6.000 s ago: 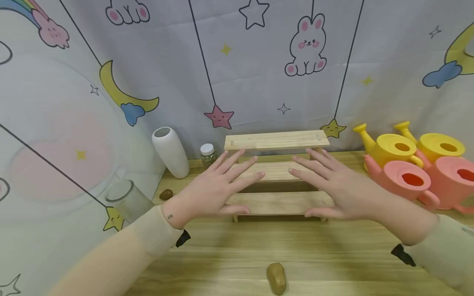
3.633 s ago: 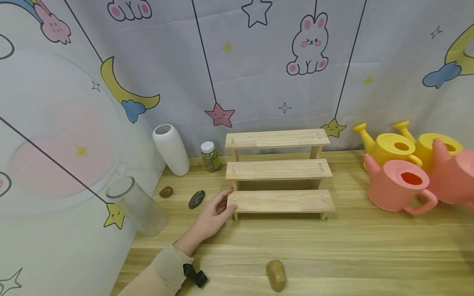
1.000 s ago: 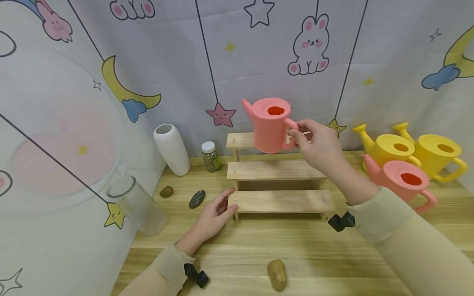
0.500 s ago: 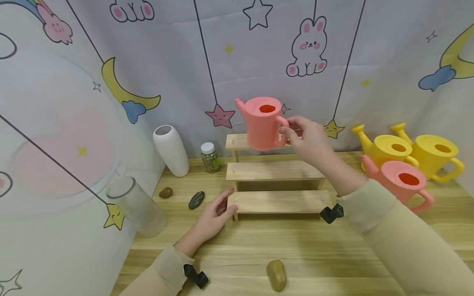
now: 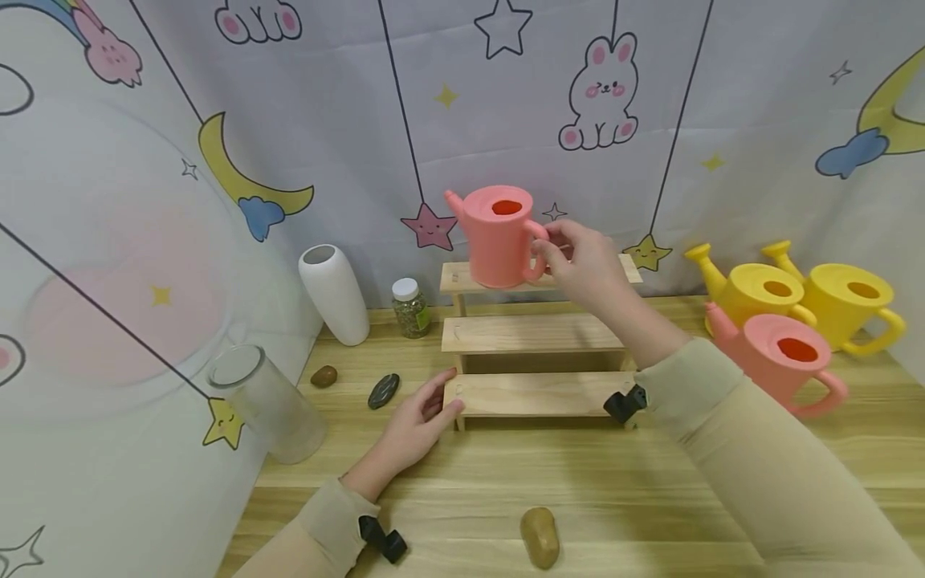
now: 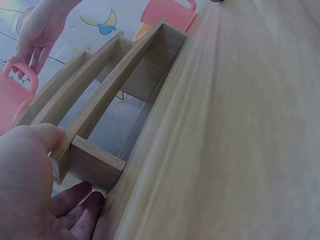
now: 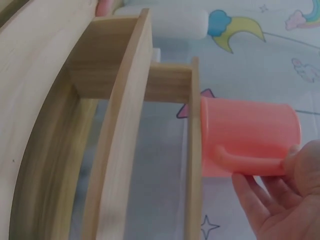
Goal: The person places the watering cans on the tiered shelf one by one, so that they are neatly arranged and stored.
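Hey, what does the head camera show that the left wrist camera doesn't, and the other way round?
Only the head view shows the white vase, the white-lidded jar and the glass cylinder. Only the left wrist view shows the broad outer face of the end support on the wooden stand. Both show the left hand on the stand's end, and the right hand holding a pink watering can by its handle.

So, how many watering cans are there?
4: one pink can in the right hand, at the rack; a second pink can on the table at right; left yellow can and right yellow can behind it. None seems hidden.
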`<act>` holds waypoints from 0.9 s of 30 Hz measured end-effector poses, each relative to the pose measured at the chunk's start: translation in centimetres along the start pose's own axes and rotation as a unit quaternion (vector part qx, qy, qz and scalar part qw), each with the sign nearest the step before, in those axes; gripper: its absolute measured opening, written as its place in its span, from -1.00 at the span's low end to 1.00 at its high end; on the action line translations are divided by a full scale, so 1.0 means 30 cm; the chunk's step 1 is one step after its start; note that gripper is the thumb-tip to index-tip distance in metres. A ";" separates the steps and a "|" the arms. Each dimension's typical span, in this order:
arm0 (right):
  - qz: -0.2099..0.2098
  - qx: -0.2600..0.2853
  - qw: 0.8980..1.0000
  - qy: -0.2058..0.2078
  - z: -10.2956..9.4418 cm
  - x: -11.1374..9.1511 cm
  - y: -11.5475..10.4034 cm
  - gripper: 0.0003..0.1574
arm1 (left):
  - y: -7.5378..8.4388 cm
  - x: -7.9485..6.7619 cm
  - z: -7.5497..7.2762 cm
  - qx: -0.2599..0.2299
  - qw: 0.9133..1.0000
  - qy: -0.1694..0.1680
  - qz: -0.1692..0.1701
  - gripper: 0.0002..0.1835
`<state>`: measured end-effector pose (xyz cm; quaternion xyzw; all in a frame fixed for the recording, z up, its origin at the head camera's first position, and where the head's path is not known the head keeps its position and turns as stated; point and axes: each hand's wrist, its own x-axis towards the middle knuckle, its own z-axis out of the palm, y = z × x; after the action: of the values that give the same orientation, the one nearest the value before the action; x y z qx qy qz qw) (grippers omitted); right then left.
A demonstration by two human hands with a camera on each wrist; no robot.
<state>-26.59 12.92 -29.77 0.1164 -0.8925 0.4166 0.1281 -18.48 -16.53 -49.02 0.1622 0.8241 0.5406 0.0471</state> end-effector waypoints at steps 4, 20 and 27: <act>-0.001 -0.002 1.000 0.002 0.010 0.008 -0.006 -0.61 | -0.001 0.000 0.000 -0.001 1.000 -0.003 -0.001 -0.36; -0.005 0.000 1.000 0.015 0.037 0.022 -0.001 -0.59 | -0.003 -0.003 -0.005 0.004 1.000 0.000 0.002 -0.36; 0.012 0.010 1.000 0.007 0.030 0.005 0.021 -0.52 | -0.001 -0.003 -0.002 0.007 1.000 0.000 0.000 -0.34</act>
<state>-27.05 12.61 -30.72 0.1041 -0.8886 0.4279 0.1286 -18.43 -16.62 -49.04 0.1631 0.8278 0.5348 0.0461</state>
